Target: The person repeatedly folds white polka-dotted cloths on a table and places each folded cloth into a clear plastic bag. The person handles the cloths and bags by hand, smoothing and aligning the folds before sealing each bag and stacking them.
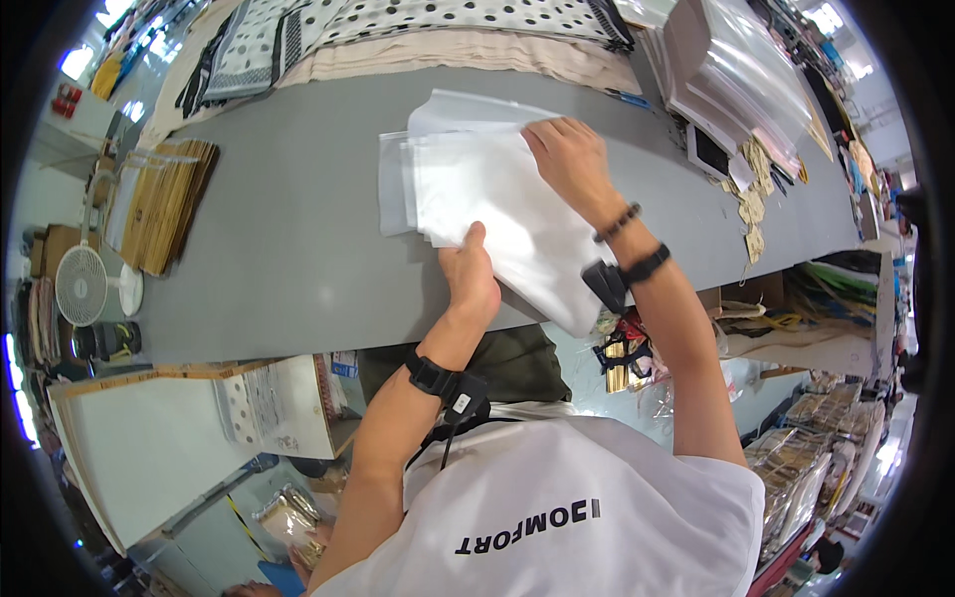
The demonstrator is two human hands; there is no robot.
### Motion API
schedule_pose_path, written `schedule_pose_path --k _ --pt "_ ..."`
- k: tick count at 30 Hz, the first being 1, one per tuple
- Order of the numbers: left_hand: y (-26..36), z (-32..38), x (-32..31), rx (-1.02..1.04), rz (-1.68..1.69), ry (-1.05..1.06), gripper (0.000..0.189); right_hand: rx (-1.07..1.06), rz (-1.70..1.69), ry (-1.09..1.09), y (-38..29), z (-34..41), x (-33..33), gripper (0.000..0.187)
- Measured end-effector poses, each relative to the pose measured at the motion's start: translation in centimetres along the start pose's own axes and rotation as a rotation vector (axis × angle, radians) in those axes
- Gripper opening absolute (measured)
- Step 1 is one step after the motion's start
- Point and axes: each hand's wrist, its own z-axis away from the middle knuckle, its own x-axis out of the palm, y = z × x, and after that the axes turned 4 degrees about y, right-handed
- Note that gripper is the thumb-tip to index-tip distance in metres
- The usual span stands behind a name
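Observation:
A stack of translucent plastic bags (pixel 477 172) lies fanned over the grey table, its lower corner hanging past the near edge. My left hand (pixel 471 276) grips the stack's near left edge, thumb on top and fingers hidden beneath. At the stack's upper right, my right hand (pixel 571 157) has its fingertips closed on the edge of a bag. Both wrists carry black strapped devices, and a beaded bracelet is on the right one.
Polka-dot scarves (pixel 448 15) lie along the far edge. Brown cardboard sheets (pixel 168 209) are stacked left, near a white fan (pixel 82 285). Clear plastic sheets (pixel 753 74), a blue pen-like tool (pixel 629 98) and tags (pixel 753 216) are at right. Part of another person shows at lower left.

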Motion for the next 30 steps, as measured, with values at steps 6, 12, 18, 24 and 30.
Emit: schedule_pose_path --k 6,12,18,24,30 --pt "3.0 1.7 -3.1 -0.082 0.516 -0.320 0.055 -0.002 -0.248 -0.379 -9.1 6.5 -3.6 0.019" --pt "3.8 2.2 -3.9 0.059 0.041 -0.070 0.050 0.022 -0.346 -0.470 -12.5 8.1 -4.1 0.061" --pt "6.0 2.6 -6.2 -0.097 -0.487 -0.265 0.044 0.060 -0.257 -0.424 -12.5 6.9 -1.5 0.068" --pt "7.6 2.3 -11.0 0.665 -0.729 -0.103 0.065 0.113 -0.341 -0.362 -9.6 3.8 -0.5 0.044" --pt "14.7 -1.0 -14.4 1.232 -1.099 -0.163 0.086 -0.052 -0.463 -0.523 -10.8 0.7 -3.5 0.049"
